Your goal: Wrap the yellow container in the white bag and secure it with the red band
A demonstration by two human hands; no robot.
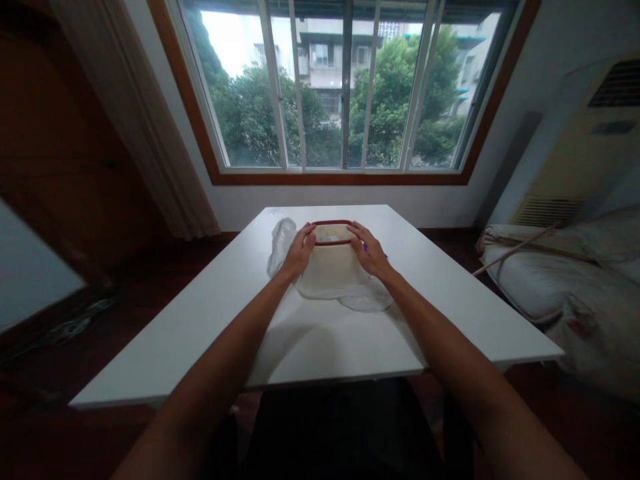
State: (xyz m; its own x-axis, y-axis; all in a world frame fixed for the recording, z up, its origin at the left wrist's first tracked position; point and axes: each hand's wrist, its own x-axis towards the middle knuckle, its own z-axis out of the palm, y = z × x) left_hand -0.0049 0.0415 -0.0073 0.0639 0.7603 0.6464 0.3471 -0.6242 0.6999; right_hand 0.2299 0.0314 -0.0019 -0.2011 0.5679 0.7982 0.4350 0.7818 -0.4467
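Both my hands hold a dark red, rounded rectangular frame (333, 243) above the table, one at each side. It looks like an embroidery hoop, with pale cream material (327, 270) inside it and spreading below it towards me. A faint greyish patch shows inside the frame. My left hand (300, 252) has its fingers closed on the left edge. On the right edge, my right hand (369, 250) grips with thumb and fingers. Small purple bits, too small to name, show by the right hand. Left of my left hand lies a crumpled clear plastic bag (281, 241).
The white table (200, 320) stretches ahead towards a window (345, 100). Another clear, thin sheet (367, 303) lies under the cream material's near right side. At the right stand covered bundles with a stick (517, 250). A curtain (145, 133) hangs at the left.
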